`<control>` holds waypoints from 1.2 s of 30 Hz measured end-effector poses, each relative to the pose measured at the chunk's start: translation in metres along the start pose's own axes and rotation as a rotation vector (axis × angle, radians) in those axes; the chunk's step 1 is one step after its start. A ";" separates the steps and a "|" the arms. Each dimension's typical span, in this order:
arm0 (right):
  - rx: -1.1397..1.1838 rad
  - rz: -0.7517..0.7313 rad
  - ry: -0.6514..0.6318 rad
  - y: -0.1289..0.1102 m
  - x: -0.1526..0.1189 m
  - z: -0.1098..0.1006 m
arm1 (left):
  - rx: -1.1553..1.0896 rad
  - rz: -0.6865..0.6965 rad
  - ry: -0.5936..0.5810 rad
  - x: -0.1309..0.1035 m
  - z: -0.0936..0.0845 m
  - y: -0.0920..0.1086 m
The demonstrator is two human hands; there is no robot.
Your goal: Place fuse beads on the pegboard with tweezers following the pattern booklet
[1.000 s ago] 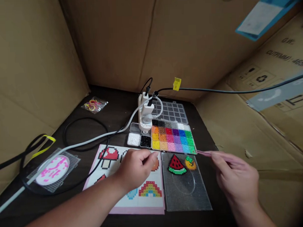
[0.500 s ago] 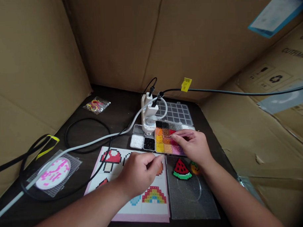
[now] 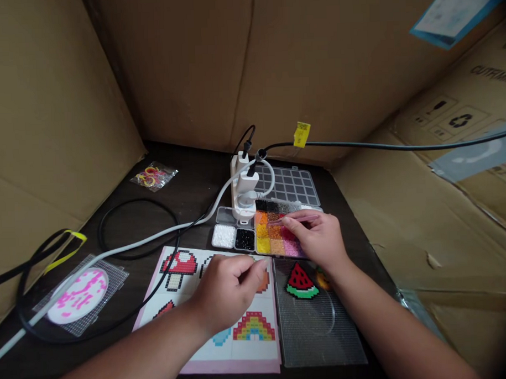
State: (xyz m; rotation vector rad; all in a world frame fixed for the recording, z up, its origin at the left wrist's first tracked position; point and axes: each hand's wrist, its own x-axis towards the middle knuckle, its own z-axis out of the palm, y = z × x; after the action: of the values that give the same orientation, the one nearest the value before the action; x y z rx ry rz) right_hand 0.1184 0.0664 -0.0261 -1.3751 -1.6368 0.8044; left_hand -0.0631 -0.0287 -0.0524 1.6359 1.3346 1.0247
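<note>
Dark tabletop [image 3: 191,197] sitting below both hands: left hand [image 3: 225,292] closing its fingers above pattern sheet [image 3: 209,354], contents unclear; right hand [image 3: 323,242] gripping pink tweezers [image 3: 307,218], tips working over bead organizer [image 3: 280,256], needing steady aim.

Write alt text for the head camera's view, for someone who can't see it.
A right hand holds pink tweezers over a box of colored beads, while a left hand is over a pattern sheet. Beside the sheet, a bead watermelon lies on a clear pegboard; a power strip stands nearby.
</note>
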 end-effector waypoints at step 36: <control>0.130 -0.015 0.106 -0.013 -0.003 -0.019 | -0.009 -0.052 -0.024 -0.002 0.000 0.002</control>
State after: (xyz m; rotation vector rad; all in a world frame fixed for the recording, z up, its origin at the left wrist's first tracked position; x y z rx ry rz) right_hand 0.1304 0.0599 -0.0071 -1.2907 -1.4857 0.8016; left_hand -0.0631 -0.0306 -0.0510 1.5938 1.3475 0.9760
